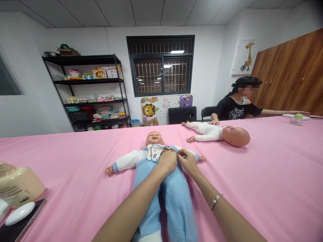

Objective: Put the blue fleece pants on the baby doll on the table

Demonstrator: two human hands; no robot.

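A baby doll lies on its back on the pink table cover, head away from me, dressed in a blue fleece romper with white sleeves. My left hand and my right hand meet on the doll's chest, both pinching the romper's front just below the bib. A silver bracelet sits on my right wrist.
A second doll in white lies farther back on the right, touched by a seated person across the table. A beige container and a white lid on a dark tray stand at near left. A shelf of toys stands against the back wall.
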